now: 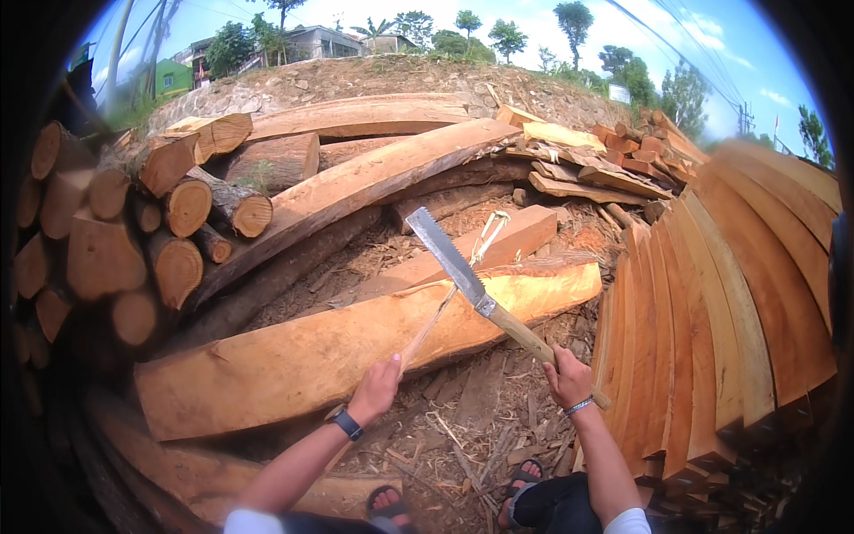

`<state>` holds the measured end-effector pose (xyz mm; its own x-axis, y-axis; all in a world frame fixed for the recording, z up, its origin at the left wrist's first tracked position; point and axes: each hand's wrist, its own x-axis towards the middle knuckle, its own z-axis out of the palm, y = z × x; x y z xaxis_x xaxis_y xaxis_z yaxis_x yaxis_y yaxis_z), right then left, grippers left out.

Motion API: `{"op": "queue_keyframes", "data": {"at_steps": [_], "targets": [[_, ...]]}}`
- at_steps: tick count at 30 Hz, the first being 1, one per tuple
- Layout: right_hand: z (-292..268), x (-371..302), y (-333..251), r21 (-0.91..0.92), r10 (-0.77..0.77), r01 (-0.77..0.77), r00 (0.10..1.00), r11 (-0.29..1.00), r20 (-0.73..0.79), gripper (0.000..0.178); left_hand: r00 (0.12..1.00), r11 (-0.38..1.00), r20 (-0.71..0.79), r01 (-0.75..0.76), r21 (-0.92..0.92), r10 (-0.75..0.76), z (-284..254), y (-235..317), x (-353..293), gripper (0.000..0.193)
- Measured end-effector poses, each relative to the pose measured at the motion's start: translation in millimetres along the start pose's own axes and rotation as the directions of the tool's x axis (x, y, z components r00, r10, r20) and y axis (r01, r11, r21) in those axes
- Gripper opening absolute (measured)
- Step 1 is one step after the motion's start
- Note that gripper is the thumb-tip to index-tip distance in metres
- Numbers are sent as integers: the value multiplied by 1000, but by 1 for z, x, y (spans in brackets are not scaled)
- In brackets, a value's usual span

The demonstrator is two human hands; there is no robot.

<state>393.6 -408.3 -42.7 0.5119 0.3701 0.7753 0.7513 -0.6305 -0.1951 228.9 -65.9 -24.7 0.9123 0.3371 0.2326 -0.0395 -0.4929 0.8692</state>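
My right hand (569, 379) is closed around the pale wooden handle (525, 336) of a hand saw. Its grey toothed blade (447, 255) points up and to the left. In my left hand (374, 390) is a thin wooden stick (430, 326), gripped partway along. The stick slants up to the right and passes behind the blade; its far end (487, 235) looks frayed. Both tools are over a large sawn timber beam (294, 367) that lies crosswise before me. Whether the blade touches the stick, I cannot tell.
Cut logs (189, 206) are stacked at left. Upright planks (712, 303) lean in a row close on my right. Behind the beam lie another squared beam (511, 233) and a long curved slab (382, 169). Bark and wood chips (471, 400) litter the ground by my sandalled feet.
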Motion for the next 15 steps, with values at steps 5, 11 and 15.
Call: {"op": "queue_keyframes", "data": {"at_steps": [5,11,15], "targets": [[-13,-3,24,-103,-36,45,996,994,85,35,971,980,136,188,70,-196,-18,-5,-3,71],[-14,-9,27,-123,-7,26,989,992,151,38,979,970,98,156,186,-176,-25,-10,-12,74],[-2,-2,-7,-92,53,-28,957,995,287,38,953,962,129,271,36,-274,-27,-34,-20,73]]}}
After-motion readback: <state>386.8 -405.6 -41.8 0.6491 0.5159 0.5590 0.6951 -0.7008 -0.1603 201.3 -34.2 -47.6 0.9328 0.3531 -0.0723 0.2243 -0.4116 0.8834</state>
